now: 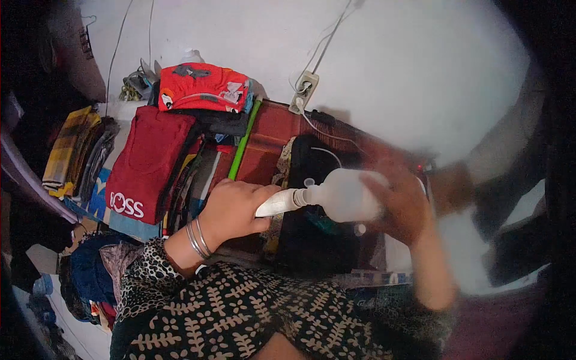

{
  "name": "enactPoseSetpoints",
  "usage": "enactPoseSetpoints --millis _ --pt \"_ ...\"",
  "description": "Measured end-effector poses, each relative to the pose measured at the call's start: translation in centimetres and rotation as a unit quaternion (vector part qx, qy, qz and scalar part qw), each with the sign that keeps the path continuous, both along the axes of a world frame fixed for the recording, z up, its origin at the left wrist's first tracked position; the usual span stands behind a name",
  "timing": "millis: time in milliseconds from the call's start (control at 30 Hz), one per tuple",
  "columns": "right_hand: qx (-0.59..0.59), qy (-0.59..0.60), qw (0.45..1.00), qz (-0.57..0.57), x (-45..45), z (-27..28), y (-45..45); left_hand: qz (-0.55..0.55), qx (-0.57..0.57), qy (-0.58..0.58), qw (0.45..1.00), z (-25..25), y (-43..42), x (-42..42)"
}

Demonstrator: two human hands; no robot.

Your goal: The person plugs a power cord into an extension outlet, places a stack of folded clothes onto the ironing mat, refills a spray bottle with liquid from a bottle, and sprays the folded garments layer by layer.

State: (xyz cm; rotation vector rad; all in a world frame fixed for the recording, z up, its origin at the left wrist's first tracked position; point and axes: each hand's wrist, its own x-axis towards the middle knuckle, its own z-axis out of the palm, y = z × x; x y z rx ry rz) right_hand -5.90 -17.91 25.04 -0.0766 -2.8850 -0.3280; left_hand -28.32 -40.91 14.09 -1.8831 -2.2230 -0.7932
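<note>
My left hand (pixel 231 207) is closed around a slim white piece (pixel 277 204) whose ribbed neck points right. I cannot make out its exact kind, as my fingers hide its left end. My right hand (pixel 403 201), somewhat blurred, wraps the wide end of a cloudy white plastic bottle (pixel 345 195). The bottle lies on its side in the air, its narrow end towards my left hand. That narrow end meets the ribbed neck, with a small round flap sticking up beside it. Whether the two are joined or only touching, I cannot tell.
Folded clothes sit beyond my left hand: a dark red shirt (pixel 150 162), a bright red garment (pixel 204 87) and checked cloth (pixel 72 147). A green stick (pixel 245 141) leans there. A power strip (pixel 303 92) with cords hangs on the white wall (pixel 420 72). Black cloth (pixel 306 240) lies below the bottle.
</note>
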Motion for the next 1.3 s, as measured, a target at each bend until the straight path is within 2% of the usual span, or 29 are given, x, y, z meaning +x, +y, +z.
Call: enactPoseSetpoints --millis 900,1300 --pt "-0.023 0.005 1.0 0.012 -0.6 1.6 -0.5 0.0 0.023 -0.01 1.0 0.1 0.5 0.2" --pt "0.006 0.018 0.999 0.028 -0.6 1.5 -0.4 0.005 0.022 -0.007 1.0 0.0 0.3 0.3"
